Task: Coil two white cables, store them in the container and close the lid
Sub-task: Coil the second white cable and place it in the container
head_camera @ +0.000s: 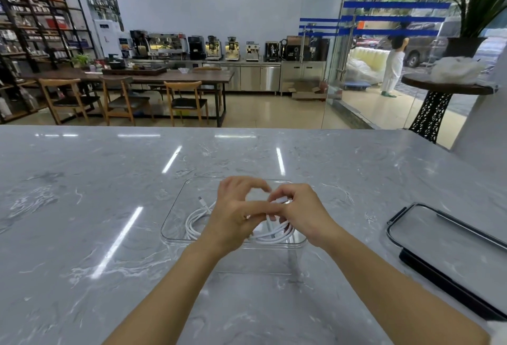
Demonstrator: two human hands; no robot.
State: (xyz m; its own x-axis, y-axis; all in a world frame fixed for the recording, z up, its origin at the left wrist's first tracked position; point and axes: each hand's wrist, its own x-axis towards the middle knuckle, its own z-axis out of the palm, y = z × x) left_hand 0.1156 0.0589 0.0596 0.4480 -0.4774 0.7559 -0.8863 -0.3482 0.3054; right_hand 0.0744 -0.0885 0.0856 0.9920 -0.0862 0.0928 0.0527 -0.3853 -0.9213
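Marble counter, 1 open container, 1 lid, left hand and right hand pinching white cable

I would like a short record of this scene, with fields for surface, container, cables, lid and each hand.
surface: grey marble counter
container: clear plastic box, open, standing on the counter
cables: white cable coiled inside the box; second cable held over the box
lid: clear lid with dark rim, lying on the counter to the right, apart from the box
left hand: over the box, fingers at the second cable
right hand: gripping the second cable
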